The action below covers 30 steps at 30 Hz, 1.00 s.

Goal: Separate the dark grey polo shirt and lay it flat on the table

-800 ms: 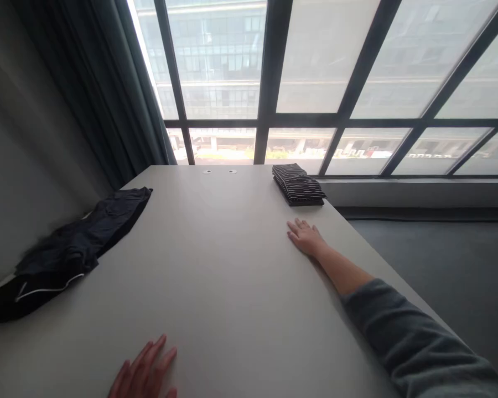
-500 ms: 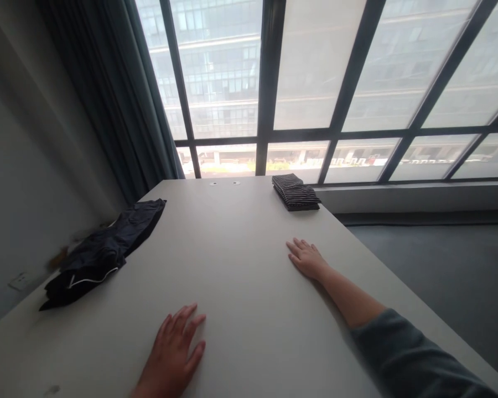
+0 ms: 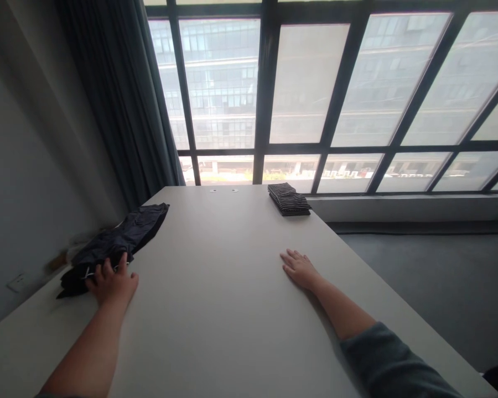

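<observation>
1. Since the earlier frames, the left hand (image 3: 112, 283) has travelled from the near middle of the table (image 3: 216, 309) out to the left, and its fingertips now touch the near end of the dark garment (image 3: 118, 243). The right hand (image 3: 299, 269) has barely shifted, and the view has tipped up so that more window shows.
2. At the far left hangs one dark curtain (image 3: 120, 105), drawn aside against the grey wall.
3. One dark garment, rumpled and with a thin white cord or trim showing near its front end, lies along the table's left edge, seemingly dropped there loosely rather than laid out.
4. The left hand is loosely curled with fingers spread over the garment's near corner. Whether it has pinched any cloth I cannot tell, since the fingertips hide the contact.
5. One pale, long table fills the middle; two small round caps (image 3: 223, 190) sit at its far edge.
6. The right hand lies flat, palm down and fingers a little apart, holding nothing, probably bracing the body as the other arm stretches.
7. One striped garment (image 3: 289, 199), neatly folded, sits at the far right corner, well apart from both hands, as if set aside as finished.
</observation>
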Each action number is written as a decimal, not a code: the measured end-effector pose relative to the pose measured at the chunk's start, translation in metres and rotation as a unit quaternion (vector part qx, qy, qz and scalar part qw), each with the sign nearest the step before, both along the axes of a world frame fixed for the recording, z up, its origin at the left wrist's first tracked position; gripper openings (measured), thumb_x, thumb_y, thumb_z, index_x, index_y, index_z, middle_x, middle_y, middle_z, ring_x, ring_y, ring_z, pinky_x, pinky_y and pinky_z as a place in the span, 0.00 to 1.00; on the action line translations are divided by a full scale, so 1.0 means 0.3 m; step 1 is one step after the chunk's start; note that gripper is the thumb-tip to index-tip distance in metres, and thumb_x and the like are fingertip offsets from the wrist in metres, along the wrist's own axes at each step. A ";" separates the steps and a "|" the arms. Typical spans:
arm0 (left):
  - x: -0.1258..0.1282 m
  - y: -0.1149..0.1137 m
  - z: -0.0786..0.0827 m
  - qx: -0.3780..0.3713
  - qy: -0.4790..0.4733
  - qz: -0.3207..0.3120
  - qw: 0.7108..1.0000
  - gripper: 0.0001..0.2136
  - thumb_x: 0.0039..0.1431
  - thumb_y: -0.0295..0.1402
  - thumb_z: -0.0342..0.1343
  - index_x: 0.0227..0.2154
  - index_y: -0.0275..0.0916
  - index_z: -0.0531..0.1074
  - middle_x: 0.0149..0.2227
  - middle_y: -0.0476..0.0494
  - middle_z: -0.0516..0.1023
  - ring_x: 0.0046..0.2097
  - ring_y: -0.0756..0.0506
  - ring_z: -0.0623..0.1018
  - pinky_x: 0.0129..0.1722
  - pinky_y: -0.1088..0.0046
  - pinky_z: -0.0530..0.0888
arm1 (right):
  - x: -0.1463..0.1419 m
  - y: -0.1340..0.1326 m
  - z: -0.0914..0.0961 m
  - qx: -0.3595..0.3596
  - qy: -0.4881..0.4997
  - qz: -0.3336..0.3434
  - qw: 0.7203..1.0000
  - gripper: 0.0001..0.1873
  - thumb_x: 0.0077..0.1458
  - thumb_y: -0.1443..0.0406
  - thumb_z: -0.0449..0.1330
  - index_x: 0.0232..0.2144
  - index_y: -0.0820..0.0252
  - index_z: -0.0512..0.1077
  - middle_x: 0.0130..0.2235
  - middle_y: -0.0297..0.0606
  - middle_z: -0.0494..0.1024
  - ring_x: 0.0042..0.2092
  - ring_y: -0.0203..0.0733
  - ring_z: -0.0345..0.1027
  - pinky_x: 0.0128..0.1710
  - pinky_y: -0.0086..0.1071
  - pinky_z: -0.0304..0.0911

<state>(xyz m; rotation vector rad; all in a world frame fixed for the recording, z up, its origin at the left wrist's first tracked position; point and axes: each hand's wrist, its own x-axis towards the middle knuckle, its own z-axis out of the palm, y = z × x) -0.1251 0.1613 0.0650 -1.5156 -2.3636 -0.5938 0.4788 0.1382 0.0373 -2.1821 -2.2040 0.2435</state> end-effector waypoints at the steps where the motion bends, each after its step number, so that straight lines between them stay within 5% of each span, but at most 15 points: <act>1: -0.031 0.008 -0.011 -0.018 -0.032 0.030 0.999 0.30 0.66 0.43 0.52 0.70 0.43 0.63 0.73 0.24 0.58 0.74 0.24 0.56 0.67 0.33 0.55 | 0.002 0.001 -0.001 0.000 0.000 0.001 1.000 0.33 0.72 0.55 0.47 0.75 0.52 0.57 0.77 0.42 0.48 0.77 0.55 0.41 0.75 0.55 0.40; 9: -0.022 0.045 -0.042 -0.025 -0.015 -0.024 0.999 0.27 0.67 0.31 0.45 0.68 0.30 0.64 0.68 0.21 0.66 0.69 0.29 0.66 0.67 0.35 0.57 | 0.024 0.018 -0.022 0.010 -0.010 0.008 1.000 0.33 0.72 0.54 0.46 0.75 0.52 0.58 0.77 0.42 0.49 0.77 0.56 0.42 0.75 0.54 0.40; 17: 0.054 0.028 -0.031 -0.009 0.025 -0.081 0.996 0.23 0.67 0.28 0.47 0.63 0.31 0.69 0.62 0.24 0.72 0.62 0.30 0.73 0.61 0.50 0.66 | 0.027 0.025 -0.028 0.020 -0.016 0.016 1.000 0.32 0.72 0.54 0.47 0.74 0.53 0.59 0.77 0.44 0.51 0.77 0.57 0.45 0.74 0.56 0.43; 24: 0.238 0.044 -0.016 0.028 0.031 -0.133 0.990 0.22 0.65 0.25 0.48 0.61 0.28 0.72 0.60 0.20 0.74 0.60 0.29 0.75 0.54 0.51 0.70 | 0.001 0.029 -0.028 0.034 -0.004 -0.001 0.999 0.31 0.71 0.56 0.48 0.73 0.55 0.62 0.76 0.46 0.54 0.76 0.57 0.46 0.73 0.59 0.45; 30: 0.502 0.052 -0.021 0.069 0.044 -0.208 0.975 0.21 0.68 0.25 0.48 0.62 0.32 0.71 0.63 0.25 0.74 0.64 0.33 0.73 0.57 0.51 0.67 | -0.088 0.023 -0.058 0.099 0.074 0.047 0.991 0.30 0.66 0.61 0.53 0.67 0.62 0.70 0.71 0.54 0.62 0.74 0.59 0.51 0.73 0.59 0.48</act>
